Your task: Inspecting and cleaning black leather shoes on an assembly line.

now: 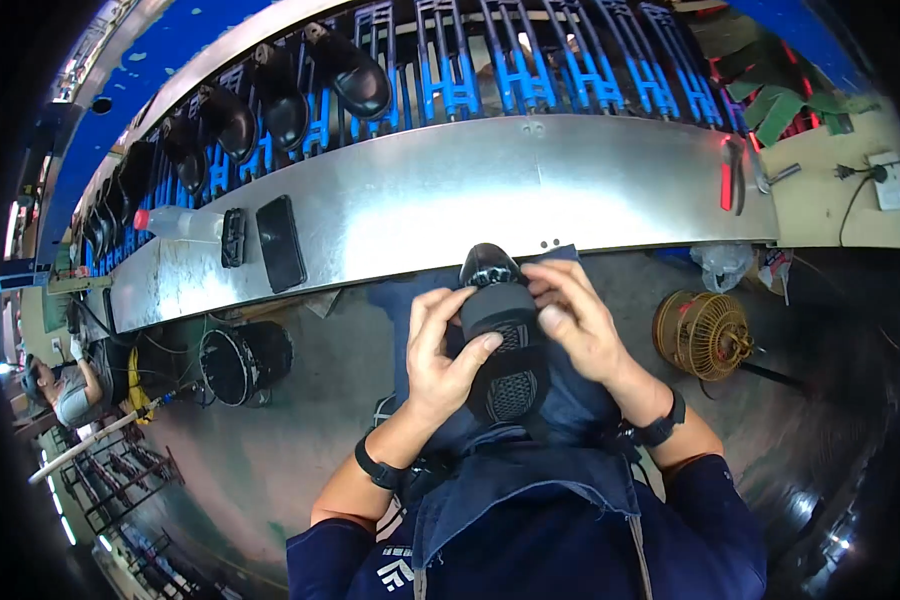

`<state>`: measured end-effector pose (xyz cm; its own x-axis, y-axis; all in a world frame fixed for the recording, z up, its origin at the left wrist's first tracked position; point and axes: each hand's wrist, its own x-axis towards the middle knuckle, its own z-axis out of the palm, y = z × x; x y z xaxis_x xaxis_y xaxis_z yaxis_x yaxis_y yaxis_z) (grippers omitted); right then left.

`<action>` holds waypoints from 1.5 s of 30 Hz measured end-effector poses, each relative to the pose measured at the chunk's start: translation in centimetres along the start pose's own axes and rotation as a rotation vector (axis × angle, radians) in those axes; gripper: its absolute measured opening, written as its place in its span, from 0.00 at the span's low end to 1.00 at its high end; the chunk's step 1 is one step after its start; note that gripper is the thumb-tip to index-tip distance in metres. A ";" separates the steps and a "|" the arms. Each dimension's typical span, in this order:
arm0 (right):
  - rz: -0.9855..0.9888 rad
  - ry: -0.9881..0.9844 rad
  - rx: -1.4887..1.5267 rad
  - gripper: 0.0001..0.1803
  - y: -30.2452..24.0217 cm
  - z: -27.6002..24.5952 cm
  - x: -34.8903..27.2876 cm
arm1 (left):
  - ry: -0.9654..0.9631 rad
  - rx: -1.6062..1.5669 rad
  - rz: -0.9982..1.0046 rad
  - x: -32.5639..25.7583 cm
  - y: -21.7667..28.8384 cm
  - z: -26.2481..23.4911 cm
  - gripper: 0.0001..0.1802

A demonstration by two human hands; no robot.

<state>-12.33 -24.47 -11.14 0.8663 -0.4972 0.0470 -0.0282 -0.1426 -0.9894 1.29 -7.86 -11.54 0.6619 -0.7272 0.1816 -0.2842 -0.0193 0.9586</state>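
Over my lap, just short of the bench edge, a black shoe points away from me. Its far end is shiny and rounded; a dull dark grey band crosses the middle, and patterned patches like sole tread face up nearer me. My left hand grips the shoe's left side, thumb on top and fingers bent along the edge. On the other side, my right hand is closed at the shiny end, its fingertips on the rim and thumb bent in. What lies under the fingertips is hidden.
A metal bench runs across in front, bearing a phone, a clear bottle and red-handled pliers. Behind it, blue racks carry several black shoes. A bucket and a round wire-caged fan flank me; a person is far left.
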 end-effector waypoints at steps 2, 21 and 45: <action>0.069 0.030 -0.142 0.29 -1.0 1.2 0.3 | -0.012 -0.070 -0.127 1.2 -0.1 0.4 0.28; 0.246 -0.100 0.597 0.27 2.6 -0.1 4.0 | -0.417 0.094 -0.077 7.1 0.5 -0.9 0.25; -0.396 0.186 0.107 0.41 -6.4 5.3 3.6 | 0.018 -0.585 -0.338 0.6 3.1 -5.4 0.30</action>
<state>-6.42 -20.77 -5.34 0.6953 -0.5689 0.4392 0.3475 -0.2688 -0.8983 4.52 -4.66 -7.30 0.6614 -0.7348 -0.1503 0.3593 0.1346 0.9234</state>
